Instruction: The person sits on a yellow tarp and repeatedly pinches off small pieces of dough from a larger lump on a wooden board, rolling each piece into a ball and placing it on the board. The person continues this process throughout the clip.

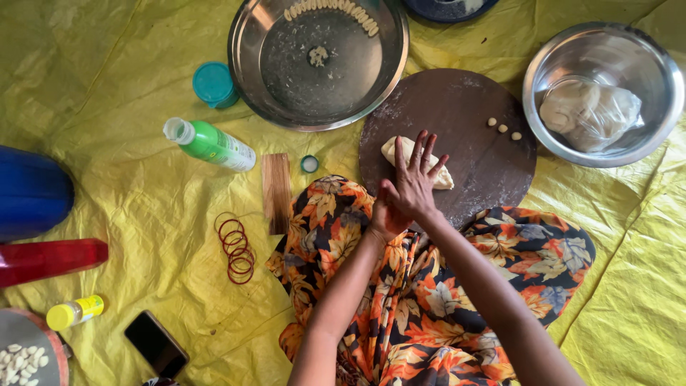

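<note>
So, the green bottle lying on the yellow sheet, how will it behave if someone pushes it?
The green bottle lies on its side and looks round, so it would probably roll rather than slide. Its white neck seems uncapped, so any contents might spill. It looks like thin plastic, likely light. The yellow sheet is wrinkled, which may stop it soon.

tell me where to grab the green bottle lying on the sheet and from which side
Grip the green bottle around its mid-body, coming straight down from above. It lies on its side, open neck pointing upper left, so the round body is exposed on both long sides. The bowl and wooden comb nearby leave that gap free.
</note>
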